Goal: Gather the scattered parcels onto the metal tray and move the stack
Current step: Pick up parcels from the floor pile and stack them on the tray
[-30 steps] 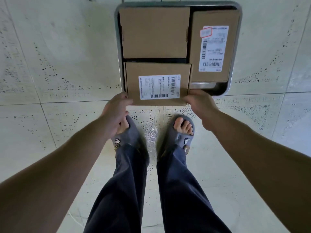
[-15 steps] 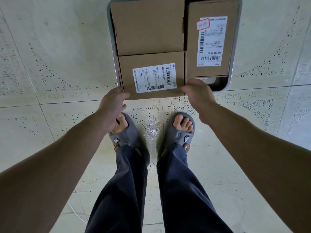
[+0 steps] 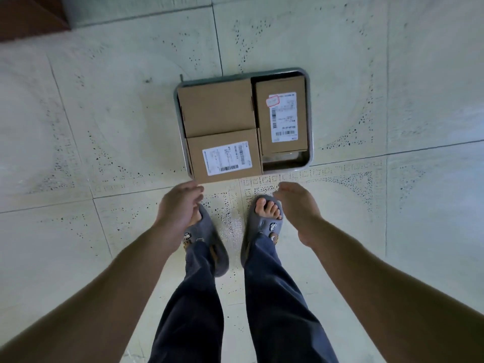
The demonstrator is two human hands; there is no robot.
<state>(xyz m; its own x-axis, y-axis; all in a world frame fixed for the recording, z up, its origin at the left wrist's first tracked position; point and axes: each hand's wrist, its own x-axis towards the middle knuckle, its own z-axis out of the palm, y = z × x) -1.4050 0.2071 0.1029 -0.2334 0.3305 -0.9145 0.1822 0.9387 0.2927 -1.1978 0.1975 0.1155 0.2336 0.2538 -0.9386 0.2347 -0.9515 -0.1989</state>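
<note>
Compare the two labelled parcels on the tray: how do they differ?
The near-left parcel lies crosswise and covers the near rim of the tray; the right parcel lies lengthwise and stops short of it. The right parcel's label carries a red-outlined mark; the near-left parcel's has none. Both are brown cardboard, white barcode labels up.

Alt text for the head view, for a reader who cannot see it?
A metal tray on a tiled floor holds a plain parcel and two labelled parcels. The left hand and right hand hang open and empty just short of it.
</note>
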